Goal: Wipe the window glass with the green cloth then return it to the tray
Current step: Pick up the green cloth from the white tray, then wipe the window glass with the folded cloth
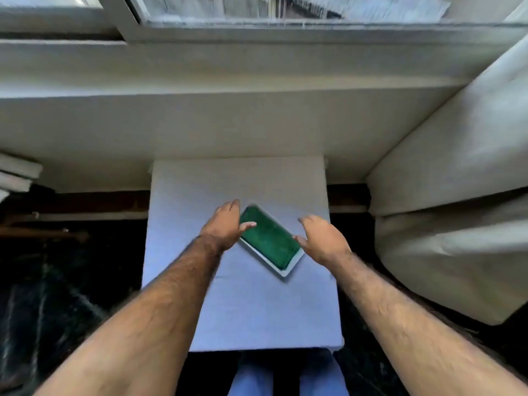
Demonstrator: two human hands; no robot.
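You have a deep green cloth (267, 238), plain and unpatterned, lying in a white tray (283, 272). Under the tray, the bench (243, 310) is covered in a plain pale lavender-blue. Beyond the tray, the wall (200, 124) and window frame (285, 31) are off-white. Right of the tray hangs a cream curtain (457, 195). The floor (71, 281) left of the bench is black with faint pale veining.

A room in a home, by the look of it: a white-framed window (285, 12) over a deep pale sill (200, 70), a cream curtain (463, 172) hanging at the right, and dark marble-patterned flooring (57, 295). A small table (243, 315) under a pale blue cloth stands with its far edge against the wall below the sill.
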